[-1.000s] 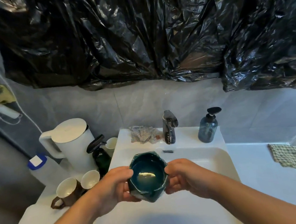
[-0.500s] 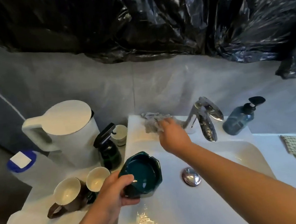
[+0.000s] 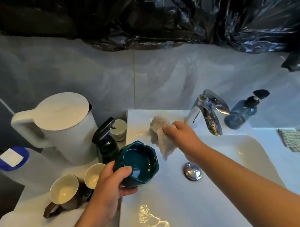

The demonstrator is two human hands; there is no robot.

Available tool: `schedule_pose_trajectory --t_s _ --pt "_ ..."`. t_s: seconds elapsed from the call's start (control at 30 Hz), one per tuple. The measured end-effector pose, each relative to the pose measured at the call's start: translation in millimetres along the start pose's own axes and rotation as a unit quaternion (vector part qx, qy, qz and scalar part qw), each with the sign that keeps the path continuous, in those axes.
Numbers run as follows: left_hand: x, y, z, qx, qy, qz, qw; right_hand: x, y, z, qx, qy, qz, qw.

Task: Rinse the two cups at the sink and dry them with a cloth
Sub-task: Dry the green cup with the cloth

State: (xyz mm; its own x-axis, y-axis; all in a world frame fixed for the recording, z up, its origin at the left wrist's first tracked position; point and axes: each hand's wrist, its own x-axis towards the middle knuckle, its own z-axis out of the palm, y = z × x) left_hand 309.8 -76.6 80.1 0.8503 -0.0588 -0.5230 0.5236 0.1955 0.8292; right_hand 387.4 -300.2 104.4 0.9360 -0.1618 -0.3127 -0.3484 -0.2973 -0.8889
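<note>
The left hand [image 3: 109, 189] grips the teal cup [image 3: 137, 163] by its near wall, thumb over the rim, and holds it tilted above the left edge of the sink [image 3: 242, 150]. The right hand [image 3: 183, 137] reaches to the far ledge and pinches the pale cloth [image 3: 160, 136], bunched just left of the tap [image 3: 208, 111], a loose end trailing toward the basin. A brown mug [image 3: 63, 189] and a white kettle [image 3: 63, 126] stand on the counter at left.

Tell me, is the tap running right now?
Off, it seems. No water falls from the tap spout into the sink; only a small wet patch glints near the front edge.
</note>
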Motion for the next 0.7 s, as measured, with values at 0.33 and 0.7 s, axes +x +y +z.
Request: schedule_pose_trajectory --t_s 0.33,0.7 --pt "-61 -33 71 0.040 -0.010 0.041 0.998 -138 52 -55 0.176 -0.095 0.007 0.980" --pt "-90 -98 168 0.073 -0.009 0.113 0.991 -151 119 -102 0.019 0.009 -0.041 0.999"
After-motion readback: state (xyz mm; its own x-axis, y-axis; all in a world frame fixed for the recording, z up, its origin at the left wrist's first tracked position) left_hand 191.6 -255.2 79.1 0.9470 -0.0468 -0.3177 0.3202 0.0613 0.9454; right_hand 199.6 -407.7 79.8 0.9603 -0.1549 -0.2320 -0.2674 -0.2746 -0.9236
